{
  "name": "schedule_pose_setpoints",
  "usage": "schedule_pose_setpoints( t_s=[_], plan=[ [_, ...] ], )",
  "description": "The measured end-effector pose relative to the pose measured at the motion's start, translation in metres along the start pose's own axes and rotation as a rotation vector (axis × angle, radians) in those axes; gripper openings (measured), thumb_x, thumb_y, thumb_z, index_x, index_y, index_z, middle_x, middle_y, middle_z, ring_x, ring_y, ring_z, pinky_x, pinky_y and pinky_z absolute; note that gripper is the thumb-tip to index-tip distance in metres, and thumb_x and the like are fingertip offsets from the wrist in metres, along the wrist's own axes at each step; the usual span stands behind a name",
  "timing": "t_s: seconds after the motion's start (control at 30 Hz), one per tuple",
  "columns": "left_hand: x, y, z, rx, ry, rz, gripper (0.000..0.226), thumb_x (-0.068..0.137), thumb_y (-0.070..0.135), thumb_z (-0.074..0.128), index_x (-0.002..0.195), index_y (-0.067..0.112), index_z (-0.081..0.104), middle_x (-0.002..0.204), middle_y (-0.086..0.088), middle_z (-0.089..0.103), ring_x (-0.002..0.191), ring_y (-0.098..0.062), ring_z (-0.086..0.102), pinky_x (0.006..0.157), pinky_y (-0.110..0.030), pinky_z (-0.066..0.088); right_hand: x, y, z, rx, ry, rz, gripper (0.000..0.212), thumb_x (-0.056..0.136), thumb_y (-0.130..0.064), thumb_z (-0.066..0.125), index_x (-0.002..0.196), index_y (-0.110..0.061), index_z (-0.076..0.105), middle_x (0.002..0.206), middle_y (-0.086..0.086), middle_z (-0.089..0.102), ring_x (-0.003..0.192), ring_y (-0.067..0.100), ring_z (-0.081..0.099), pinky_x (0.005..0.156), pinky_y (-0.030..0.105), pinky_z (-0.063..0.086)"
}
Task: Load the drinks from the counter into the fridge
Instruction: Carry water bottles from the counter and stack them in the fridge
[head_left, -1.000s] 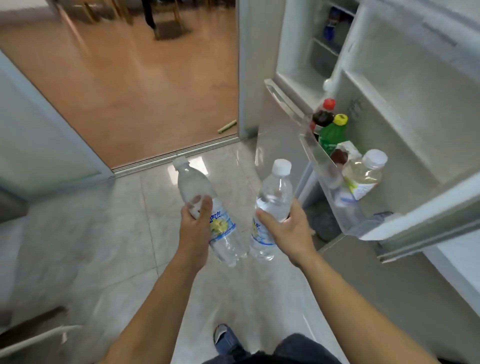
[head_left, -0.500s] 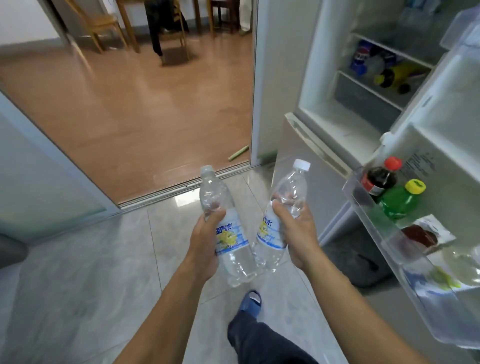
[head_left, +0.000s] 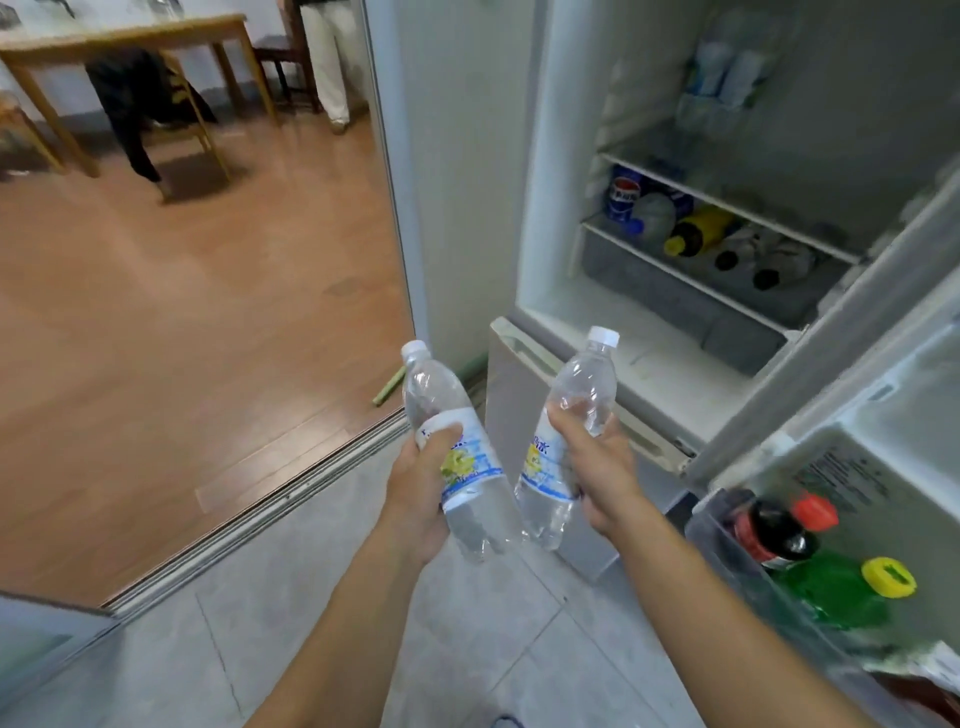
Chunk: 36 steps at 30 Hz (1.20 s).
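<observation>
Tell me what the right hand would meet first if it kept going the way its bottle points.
Probably the fridge's bare white floor, ahead of the right hand and its bottle; the way looks free, though depth is unclear.

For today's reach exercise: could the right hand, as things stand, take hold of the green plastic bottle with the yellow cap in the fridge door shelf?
Probably not yet: the right hand already grips a clear plastic water bottle, so it has no free fingers. The green plastic bottle with the yellow cap itself lies unobstructed from above.

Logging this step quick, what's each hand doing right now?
Left hand: grips a clear water bottle.
Right hand: grips a second clear water bottle.
</observation>
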<state>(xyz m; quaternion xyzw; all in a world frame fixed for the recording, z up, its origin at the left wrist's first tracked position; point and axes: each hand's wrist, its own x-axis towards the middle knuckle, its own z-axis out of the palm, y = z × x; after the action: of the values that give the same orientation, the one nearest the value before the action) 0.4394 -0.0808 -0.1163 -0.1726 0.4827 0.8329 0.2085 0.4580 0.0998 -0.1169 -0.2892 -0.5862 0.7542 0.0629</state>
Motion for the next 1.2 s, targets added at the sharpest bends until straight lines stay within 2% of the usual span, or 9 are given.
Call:
schedule_pose_setpoints(
  t_s=[0.1,0.3,0.37,0.47,0.63,0.8,0.97,1.1,1.2],
  plan=[
    [0.046,0.024,0.018,0.016,-0.100,0.014,0.036,0.093,0.017,0.062,0.129,0.013,0.058,0.100,-0.014,0.070,0.082,-0.027,0.070,0.067,-0.039,0.058,0.029,-0.017,0.012,-0.038,0.095,-0.076,0.038,0.078,-0.032,0.081,0.110,-0.027,0.061,0.101,-0.002,0.075,0.091,0.017,0.074,0.085,0.043,0.060],
    [0.122,0.081,0.055,0.104,-0.288,-0.035,0.025,0.094,0.022,0.064,0.118,0.015,0.061,0.093,-0.011,0.068,0.073,-0.023,0.070,0.063,-0.038,0.059,0.069,-0.058,0.045,0.021,0.286,-0.189,0.044,0.072,-0.033,0.082,0.110,-0.024,0.061,0.093,-0.004,0.075,0.076,0.007,0.074,0.058,0.024,0.056],
    [0.143,0.102,0.067,0.148,-0.348,-0.018,0.018,0.093,0.023,0.066,0.110,0.018,0.063,0.085,-0.008,0.070,0.069,-0.022,0.071,0.062,-0.039,0.059,0.078,-0.072,0.055,0.025,0.322,-0.212,0.046,0.068,-0.038,0.082,0.109,-0.028,0.062,0.091,-0.007,0.076,0.080,0.009,0.074,0.061,0.027,0.057],
    [0.169,0.126,0.086,0.221,-0.452,0.035,0.012,0.089,0.025,0.071,0.100,0.022,0.068,0.087,-0.007,0.072,0.074,-0.022,0.071,0.070,-0.042,0.059,0.090,-0.086,0.065,0.023,0.374,-0.257,0.034,0.076,-0.033,0.081,0.104,-0.034,0.063,0.092,-0.012,0.076,0.084,0.008,0.074,0.070,0.030,0.058],
    [0.198,0.146,0.118,0.374,-0.612,0.109,0.027,0.079,0.032,0.076,0.105,0.033,0.068,0.098,-0.004,0.076,0.086,-0.021,0.075,0.066,-0.033,0.058,0.108,-0.106,0.063,-0.011,0.474,-0.317,0.035,0.079,-0.032,0.079,0.108,-0.034,0.061,0.094,-0.013,0.074,0.082,0.003,0.072,0.068,0.026,0.056],
    [0.229,0.152,0.157,0.457,-0.717,0.230,0.032,0.088,0.016,0.073,0.111,0.036,0.062,0.102,0.005,0.076,0.093,-0.014,0.074,0.070,-0.025,0.058,0.143,-0.136,0.046,0.006,0.556,-0.391,0.040,0.079,-0.026,0.081,0.113,-0.027,0.062,0.097,-0.008,0.075,0.087,0.007,0.073,0.081,0.034,0.059],
    [0.258,0.165,0.208,0.475,-0.733,0.313,0.038,0.089,0.013,0.072,0.116,0.036,0.059,0.104,0.007,0.076,0.096,-0.016,0.073,0.074,-0.026,0.060,0.186,-0.182,0.027,0.062,0.625,-0.503,0.042,0.078,-0.024,0.083,0.113,-0.024,0.059,0.107,-0.002,0.073,0.098,0.015,0.071,0.090,0.040,0.057],
    [0.283,0.172,0.259,0.466,-0.713,0.403,0.050,0.088,0.008,0.072,0.131,0.026,0.053,0.110,0.002,0.074,0.100,-0.018,0.072,0.084,-0.033,0.059,0.226,-0.225,0.015,0.107,0.657,-0.597,0.042,0.078,-0.021,0.083,0.113,-0.020,0.060,0.103,-0.002,0.073,0.093,0.012,0.072,0.083,0.032,0.057],
    [0.300,0.176,0.294,0.461,-0.683,0.452,0.049,0.085,0.009,0.075,0.127,0.022,0.054,0.106,0.004,0.075,0.091,-0.007,0.073,0.072,-0.019,0.057,0.254,-0.252,0.009,0.066,0.675,-0.653,0.045,0.079,-0.021,0.082,0.116,-0.009,0.061,0.105,0.004,0.073,0.093,0.015,0.072,0.080,0.031,0.056]
  ],
)
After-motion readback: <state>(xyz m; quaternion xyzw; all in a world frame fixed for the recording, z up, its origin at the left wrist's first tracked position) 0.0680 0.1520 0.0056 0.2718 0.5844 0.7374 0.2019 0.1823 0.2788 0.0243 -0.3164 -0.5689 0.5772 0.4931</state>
